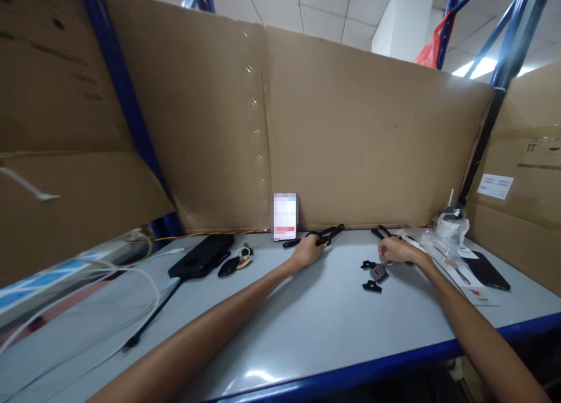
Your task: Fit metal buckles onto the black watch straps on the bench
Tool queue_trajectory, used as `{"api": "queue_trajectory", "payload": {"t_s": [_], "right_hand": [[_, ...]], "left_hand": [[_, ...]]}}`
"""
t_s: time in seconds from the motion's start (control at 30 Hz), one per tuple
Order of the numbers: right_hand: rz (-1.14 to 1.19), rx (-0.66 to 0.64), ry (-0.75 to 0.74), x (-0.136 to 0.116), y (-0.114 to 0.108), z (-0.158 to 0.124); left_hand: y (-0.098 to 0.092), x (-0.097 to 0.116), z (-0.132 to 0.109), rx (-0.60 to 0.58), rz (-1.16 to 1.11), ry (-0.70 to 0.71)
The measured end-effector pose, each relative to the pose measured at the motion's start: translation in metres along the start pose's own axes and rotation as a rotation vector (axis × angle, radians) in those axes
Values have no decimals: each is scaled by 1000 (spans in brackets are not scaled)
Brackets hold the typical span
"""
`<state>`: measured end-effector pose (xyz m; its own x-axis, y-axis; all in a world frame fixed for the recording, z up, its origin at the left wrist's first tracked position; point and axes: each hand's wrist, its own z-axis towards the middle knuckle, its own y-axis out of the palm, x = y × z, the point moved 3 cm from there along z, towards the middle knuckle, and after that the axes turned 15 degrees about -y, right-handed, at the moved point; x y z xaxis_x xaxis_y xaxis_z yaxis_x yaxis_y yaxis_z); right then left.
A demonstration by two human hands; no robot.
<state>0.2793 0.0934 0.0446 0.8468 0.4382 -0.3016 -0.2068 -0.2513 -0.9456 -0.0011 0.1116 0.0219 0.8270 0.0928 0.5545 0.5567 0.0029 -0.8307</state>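
My left hand (309, 250) is at the back middle of the table, its fingers closed around part of a black piece with long arms (336, 231). The exact kind of this piece is unclear. To the right, my right hand (397, 250) is closed in a pinch just above the table; whatever its fingertips hold is hidden. Beside it lie a grey plate-like part (378, 273) and two small black parts, one behind (367, 264) and one in front (372, 286). Black bars (380, 232) stick out behind the right hand.
A lit phone (284, 217) leans upright against the cardboard wall (350, 134). On the left are a black box-like device (201, 257), keys (243, 256) and white cables (153, 286). Plastic-wrapped items (449, 230) and a dark phone-like slab (488, 270) lie right.
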Motion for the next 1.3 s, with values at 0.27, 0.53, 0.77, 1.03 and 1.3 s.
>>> {"api": "queue_trajectory", "payload": {"t_s": [0.27,0.53,0.77,1.03,1.3], "right_hand": [[-230,159,-14,4,-7,2],[-231,-71,-12,-45,-14,-29],[-312,-159,44,-61,-6,-28],[17,-83,-3,-26,7,-5],[406,-21,-136,-31,-5,-12]], "left_hand": [[-2,-11,-65,-891,-1159,-365],[7,-14,-86,-711,-1178,-296],[7,-11,-94,-575,-1090,-180],[10,-7,-100,-521,-1066,-78],[10,-6,-103,-542,-1087,-59]]}}
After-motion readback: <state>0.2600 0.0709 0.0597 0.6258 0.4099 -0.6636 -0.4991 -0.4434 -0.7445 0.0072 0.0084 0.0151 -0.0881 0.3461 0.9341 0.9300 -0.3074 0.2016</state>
